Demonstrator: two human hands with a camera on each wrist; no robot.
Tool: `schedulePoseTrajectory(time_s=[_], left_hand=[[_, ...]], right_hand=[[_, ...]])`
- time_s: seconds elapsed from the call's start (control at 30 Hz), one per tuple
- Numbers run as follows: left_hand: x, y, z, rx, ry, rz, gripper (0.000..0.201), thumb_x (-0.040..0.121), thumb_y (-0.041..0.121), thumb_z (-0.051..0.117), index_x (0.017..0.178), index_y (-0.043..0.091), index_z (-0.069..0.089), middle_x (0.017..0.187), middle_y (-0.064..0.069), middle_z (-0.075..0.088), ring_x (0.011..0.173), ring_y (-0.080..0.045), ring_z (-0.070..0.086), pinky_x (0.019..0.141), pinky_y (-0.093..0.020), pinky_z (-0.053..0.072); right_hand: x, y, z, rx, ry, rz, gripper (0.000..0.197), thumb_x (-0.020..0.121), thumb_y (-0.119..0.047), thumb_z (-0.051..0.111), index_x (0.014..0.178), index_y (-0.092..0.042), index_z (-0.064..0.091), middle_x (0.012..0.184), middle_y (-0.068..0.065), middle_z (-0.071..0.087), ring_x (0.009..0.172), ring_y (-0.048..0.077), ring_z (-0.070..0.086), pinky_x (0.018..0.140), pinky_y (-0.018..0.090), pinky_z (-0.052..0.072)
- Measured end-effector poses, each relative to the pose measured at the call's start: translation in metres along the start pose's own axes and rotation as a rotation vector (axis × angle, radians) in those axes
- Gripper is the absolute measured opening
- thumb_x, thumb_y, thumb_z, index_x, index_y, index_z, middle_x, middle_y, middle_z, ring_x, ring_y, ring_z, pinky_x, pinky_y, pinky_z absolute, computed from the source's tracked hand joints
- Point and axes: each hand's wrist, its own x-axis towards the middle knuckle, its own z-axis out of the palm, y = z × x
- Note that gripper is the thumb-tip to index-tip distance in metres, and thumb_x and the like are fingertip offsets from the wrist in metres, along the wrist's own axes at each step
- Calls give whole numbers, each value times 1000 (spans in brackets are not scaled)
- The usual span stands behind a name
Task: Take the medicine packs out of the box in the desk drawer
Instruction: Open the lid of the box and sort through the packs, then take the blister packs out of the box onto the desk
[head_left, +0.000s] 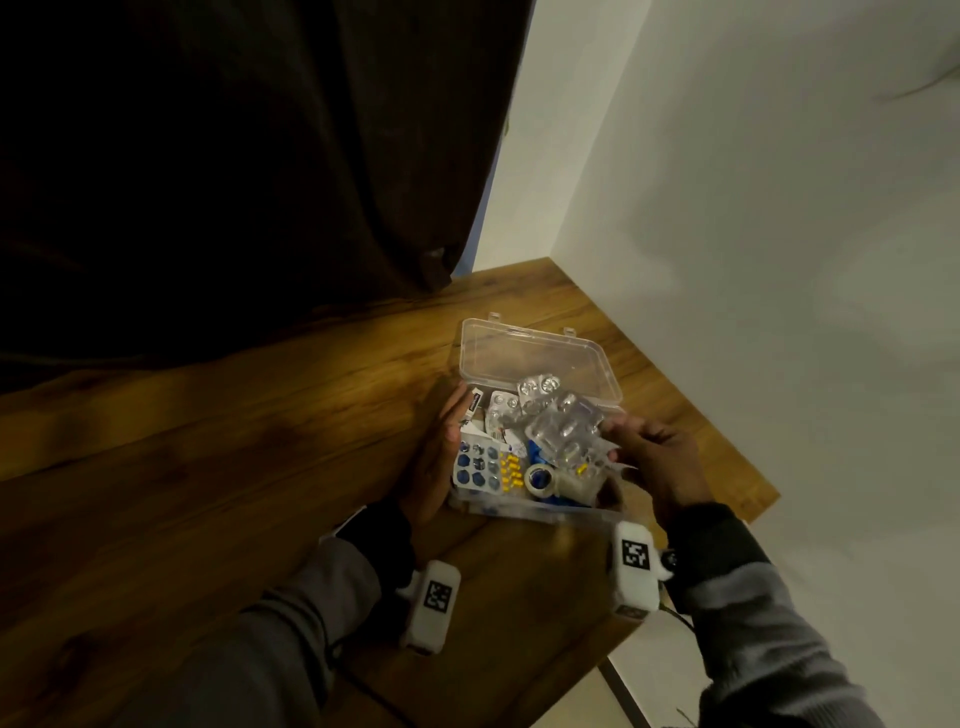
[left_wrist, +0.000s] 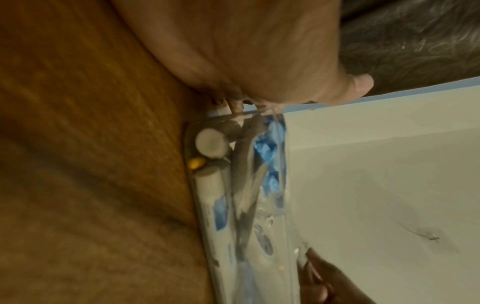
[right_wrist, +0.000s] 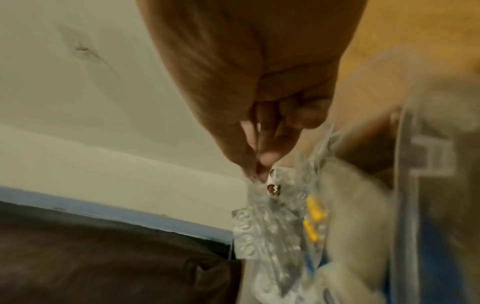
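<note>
A clear plastic box stands on the wooden desk with its lid thrown back. Inside lie a blue blister pack, a yellow capsule pack, a tape roll and silver blister packs. My left hand lies flat against the box's left wall, fingers straight. My right hand pinches a clear bundle of medicine packs just above the box's right side. In the right wrist view the thumb and fingers nip the bundle's edge. The left wrist view shows the box wall under my palm.
A dark curtain hangs over the desk's far left. White walls close in the corner behind and to the right. The desk's right edge runs close to the box. Bare wood lies left of the box.
</note>
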Motion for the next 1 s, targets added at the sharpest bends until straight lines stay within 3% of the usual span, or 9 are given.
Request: schedulePoseTrajectory(time_s=[0.2, 0.33, 0.43, 0.57, 0.67, 0.77, 0.83, 0.9, 1.0], left_hand=[[1, -5, 1, -32, -42, -13, 70, 79, 81, 19, 140, 47, 21, 158, -2, 22, 143, -20, 28, 118, -50, 25], [1, -11, 2, -1, -59, -19, 81, 81, 76, 27, 147, 32, 12, 159, 3, 13, 144, -20, 25, 118, -35, 27], [-1, -10, 1, -30, -47, -108, 71, 83, 74, 23, 143, 35, 26, 156, 0, 25, 143, -19, 28, 118, -36, 28], [1, -8, 0, 20, -16, -29, 71, 84, 73, 19, 144, 35, 22, 157, 5, 21, 144, -15, 24, 120, -41, 24], [1, -4, 1, 72, 16, 24, 71, 84, 75, 18, 143, 36, 20, 157, 6, 19, 144, -7, 21, 121, -42, 20], [-1, 4, 0, 46, 20, 50, 61, 86, 72, 18, 139, 41, 23, 156, 4, 21, 144, -10, 22, 121, -41, 20], [-4, 10, 0, 45, 23, 62, 70, 83, 75, 19, 140, 35, 25, 154, 6, 21, 144, -8, 22, 120, -28, 20], [-4, 12, -1, 51, 16, 60, 79, 83, 75, 23, 143, 24, 26, 154, 6, 21, 143, -5, 22, 118, -19, 20], [-4, 13, 1, 0, 1, 56, 68, 88, 48, 44, 145, 15, 28, 156, 2, 21, 143, -3, 22, 118, -26, 26]], right_hand=[[5, 5, -6, -890, 188, -232, 20, 83, -38, 68, 98, -25, 66, 89, -10, 64, 78, 8, 61, 64, 24, 46], [-1, -4, 16, -808, -24, -398, 8, 84, -30, 68, 92, -28, 68, 86, -13, 68, 66, 2, 62, 56, 19, 46], [-6, -11, 42, -857, -241, -510, 8, 83, -25, 69, 90, -29, 71, 83, -17, 67, 60, -7, 58, 60, 11, 42], [3, -10, 73, -1159, -444, -506, 29, 76, -37, 72, 104, -31, 69, 108, -9, 70, 87, 8, 63, 78, 26, 49], [10, -3, 83, -1149, -574, -395, 46, 83, -39, 62, 126, -23, 57, 104, -9, 73, 96, 14, 67, 86, 31, 50], [12, -6, 88, -1370, -508, -474, 49, 75, -49, 70, 118, -28, 60, 117, -1, 68, 111, 21, 61, 96, 33, 46], [11, -9, 85, -1350, -499, -465, 53, 70, -48, 74, 118, -29, 62, 118, 1, 68, 111, 23, 61, 95, 35, 47], [16, -10, 82, -1263, -485, -434, 52, 67, -42, 78, 115, -29, 64, 114, -2, 69, 106, 20, 63, 92, 34, 50], [24, -11, 76, -1057, -522, -364, 32, 68, -24, 81, 97, -27, 68, 91, -8, 69, 92, 15, 65, 88, 37, 52]])
